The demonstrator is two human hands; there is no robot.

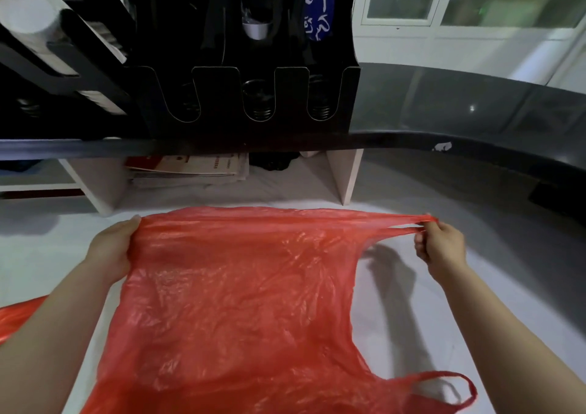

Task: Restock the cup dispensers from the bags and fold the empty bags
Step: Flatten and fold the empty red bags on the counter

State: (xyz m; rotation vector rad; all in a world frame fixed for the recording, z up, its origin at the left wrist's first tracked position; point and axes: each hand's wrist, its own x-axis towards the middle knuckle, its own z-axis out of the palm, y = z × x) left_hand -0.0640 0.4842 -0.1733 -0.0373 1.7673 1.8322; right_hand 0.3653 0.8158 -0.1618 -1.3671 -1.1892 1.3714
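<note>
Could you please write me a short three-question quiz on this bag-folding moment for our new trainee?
1. True or false: the red bag is already folded into a small square.
2. Which part of the bag does the right hand pinch? A) a stretched handle B) the bottom seam C) nothing at all
3. Fill the gap: a second red bag shows at the ___ edge of the view.

Key
1. False: it hangs spread out, with the left hand gripping the end opposite the right hand.
2. A
3. left
</note>
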